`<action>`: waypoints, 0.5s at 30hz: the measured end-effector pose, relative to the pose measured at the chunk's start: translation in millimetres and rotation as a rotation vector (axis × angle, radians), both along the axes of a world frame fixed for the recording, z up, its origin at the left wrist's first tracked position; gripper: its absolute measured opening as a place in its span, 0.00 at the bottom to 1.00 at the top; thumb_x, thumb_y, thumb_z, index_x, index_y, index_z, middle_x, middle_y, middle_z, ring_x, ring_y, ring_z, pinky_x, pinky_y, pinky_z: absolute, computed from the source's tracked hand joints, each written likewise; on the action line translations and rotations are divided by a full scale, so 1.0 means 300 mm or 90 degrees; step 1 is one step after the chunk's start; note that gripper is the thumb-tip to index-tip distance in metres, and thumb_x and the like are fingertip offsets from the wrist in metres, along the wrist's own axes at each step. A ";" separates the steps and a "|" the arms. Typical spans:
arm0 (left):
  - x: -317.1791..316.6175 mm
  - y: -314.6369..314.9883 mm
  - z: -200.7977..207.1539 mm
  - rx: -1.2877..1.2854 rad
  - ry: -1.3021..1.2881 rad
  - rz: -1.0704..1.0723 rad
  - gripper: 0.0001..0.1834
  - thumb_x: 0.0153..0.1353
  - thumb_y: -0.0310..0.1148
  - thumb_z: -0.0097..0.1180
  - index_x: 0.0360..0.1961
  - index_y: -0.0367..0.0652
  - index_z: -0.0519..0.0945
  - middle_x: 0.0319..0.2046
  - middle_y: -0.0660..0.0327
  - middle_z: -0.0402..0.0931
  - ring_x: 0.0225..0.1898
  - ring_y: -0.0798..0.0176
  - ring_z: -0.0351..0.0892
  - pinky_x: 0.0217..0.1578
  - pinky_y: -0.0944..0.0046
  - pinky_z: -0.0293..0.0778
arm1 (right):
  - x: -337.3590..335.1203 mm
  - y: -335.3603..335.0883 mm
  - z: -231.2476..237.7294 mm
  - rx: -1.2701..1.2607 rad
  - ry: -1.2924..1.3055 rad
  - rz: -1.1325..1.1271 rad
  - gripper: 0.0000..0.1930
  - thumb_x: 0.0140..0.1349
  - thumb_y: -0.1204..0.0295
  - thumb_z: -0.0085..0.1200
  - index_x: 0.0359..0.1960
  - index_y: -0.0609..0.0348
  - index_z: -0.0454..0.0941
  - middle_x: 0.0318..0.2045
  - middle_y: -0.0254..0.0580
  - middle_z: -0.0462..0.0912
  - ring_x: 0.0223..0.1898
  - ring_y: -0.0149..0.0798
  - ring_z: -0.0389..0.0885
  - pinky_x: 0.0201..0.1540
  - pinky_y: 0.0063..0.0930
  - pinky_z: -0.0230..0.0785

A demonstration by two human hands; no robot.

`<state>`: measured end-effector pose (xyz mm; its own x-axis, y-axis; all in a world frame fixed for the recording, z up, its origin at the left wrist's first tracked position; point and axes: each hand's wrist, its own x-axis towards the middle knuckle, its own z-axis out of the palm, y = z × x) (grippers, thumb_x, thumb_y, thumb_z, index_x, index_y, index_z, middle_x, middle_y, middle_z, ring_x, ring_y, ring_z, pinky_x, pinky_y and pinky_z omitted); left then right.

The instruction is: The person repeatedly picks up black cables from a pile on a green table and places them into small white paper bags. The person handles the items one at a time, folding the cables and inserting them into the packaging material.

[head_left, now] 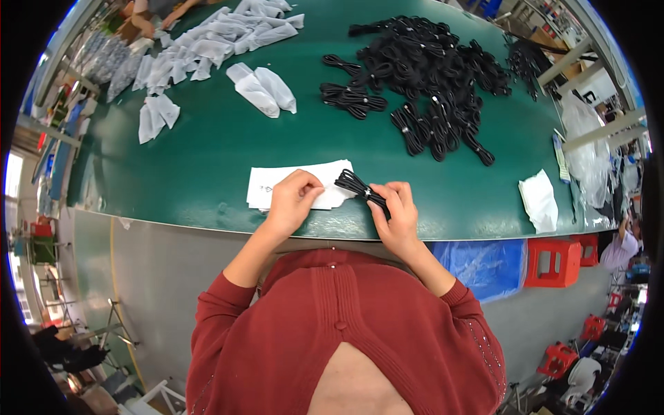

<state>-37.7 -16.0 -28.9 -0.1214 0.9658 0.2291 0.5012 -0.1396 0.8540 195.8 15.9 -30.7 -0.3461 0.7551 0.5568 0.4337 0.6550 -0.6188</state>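
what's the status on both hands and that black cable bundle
Right hand gripping coiled black cable bundle. Left hand over white paper stack, grip unclear. Bundle's left end overlaps stack's right edge.

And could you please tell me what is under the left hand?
A stack of white papers shows on both sides of the left hand. The part directly beneath the hand is covered, so any print there cannot be seen.
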 end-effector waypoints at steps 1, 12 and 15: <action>-0.004 0.002 -0.004 -0.002 -0.004 -0.002 0.04 0.55 0.21 0.63 0.30 0.37 0.79 0.26 0.61 0.77 0.27 0.68 0.74 0.32 0.70 0.71 | 0.001 -0.005 0.000 -0.014 -0.002 0.002 0.17 0.53 0.81 0.63 0.47 0.62 0.78 0.38 0.49 0.74 0.33 0.46 0.77 0.33 0.33 0.71; -0.013 0.011 0.006 0.002 -0.056 -0.052 0.03 0.57 0.21 0.60 0.31 0.36 0.77 0.29 0.60 0.76 0.29 0.67 0.74 0.33 0.68 0.71 | -0.001 0.015 0.013 0.088 -0.098 0.080 0.20 0.52 0.78 0.64 0.48 0.60 0.78 0.37 0.45 0.73 0.31 0.45 0.78 0.29 0.36 0.72; -0.005 0.006 0.040 0.027 -0.044 -0.115 0.03 0.57 0.21 0.59 0.32 0.37 0.77 0.34 0.60 0.77 0.33 0.66 0.74 0.37 0.67 0.71 | 0.007 0.038 0.011 -0.044 -0.108 0.145 0.17 0.56 0.76 0.62 0.48 0.60 0.78 0.38 0.42 0.76 0.33 0.39 0.79 0.34 0.31 0.73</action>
<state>-39.2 -14.1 -17.0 0.0361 0.9631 0.2669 0.4050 -0.2582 0.8771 197.8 27.3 -27.5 -0.5954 0.6814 0.4256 0.3815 0.7060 -0.5967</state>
